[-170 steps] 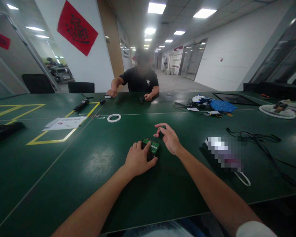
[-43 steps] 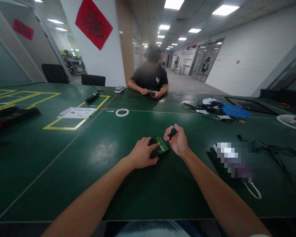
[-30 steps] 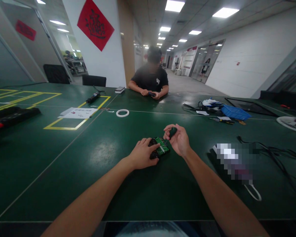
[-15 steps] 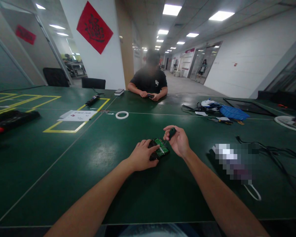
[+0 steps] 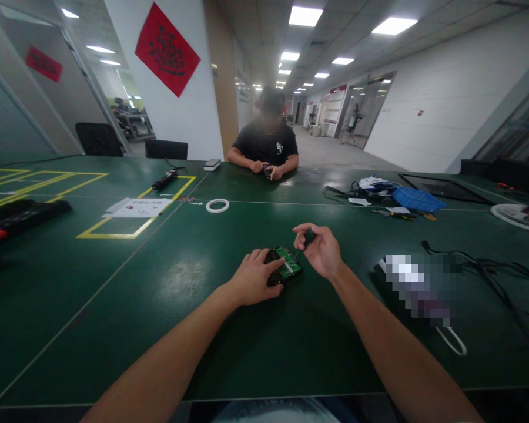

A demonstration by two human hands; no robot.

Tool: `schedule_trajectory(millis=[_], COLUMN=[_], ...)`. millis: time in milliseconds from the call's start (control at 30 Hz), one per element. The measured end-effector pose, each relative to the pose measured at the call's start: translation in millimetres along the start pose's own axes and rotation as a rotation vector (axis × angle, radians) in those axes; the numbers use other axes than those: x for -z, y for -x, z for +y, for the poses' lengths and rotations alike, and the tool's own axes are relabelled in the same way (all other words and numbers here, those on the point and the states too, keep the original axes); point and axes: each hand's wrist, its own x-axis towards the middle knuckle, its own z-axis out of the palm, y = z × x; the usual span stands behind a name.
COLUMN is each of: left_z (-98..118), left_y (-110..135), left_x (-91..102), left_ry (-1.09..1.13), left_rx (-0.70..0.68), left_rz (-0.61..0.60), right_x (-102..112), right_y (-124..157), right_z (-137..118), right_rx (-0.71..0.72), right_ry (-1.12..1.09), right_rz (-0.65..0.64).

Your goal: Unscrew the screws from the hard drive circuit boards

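A black hard drive (image 5: 293, 270) with a green circuit board on its upper face lies on the green table in front of me. My left hand (image 5: 259, 276) grips it from the left, thumb along the near edge and index finger reaching across the board. On the right, my right hand (image 5: 321, 249) is closed around the dark green handle of a screwdriver (image 5: 309, 237). Its thin shaft slants down to the board's far right part, close to my left fingertip. The exact contact of the tip is too small to make out.
Across the table (image 5: 229, 358) sits a person (image 5: 264, 144) holding a small dark object. A roll of white tape (image 5: 217, 205) and papers (image 5: 139, 207) lie to the left. A blue tray (image 5: 418, 200), pliers (image 5: 394, 215), black cables (image 5: 485, 264) and a pixelated object (image 5: 417, 288) lie right.
My right hand has turned slightly on the screwdriver, its handle now more hidden by the fingers. My left hand stays on the hard drive. The person opposite has tilted their small object.
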Motion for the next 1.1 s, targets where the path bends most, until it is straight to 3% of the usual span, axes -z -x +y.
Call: schedule_trajectory(millis=[300,500,700,1100], left_z=[0.0,0.2,-0.9,-0.2], left_y=[0.0,0.5,0.9,1.0], left_x=[0.2,0.4,-0.6,0.4], left_ry=[0.013,0.005,0.008,0.01], left_rx=[0.005,0.004,0.002,0.002], left_rz=[-0.003,0.001,-0.003,-0.002], right_x=[-8.2,-3.5,-4.9,-0.1], right_y=[2.6,1.1,2.4,0.8], right_z=[2.1,3.9,1.8,-1.5], right_rx=[-0.012,0.005,0.049,0.014], right_ry=[-0.048,-0.022,0.039,0.036], right_rz=[0.005,-0.019,0.052,0.009])
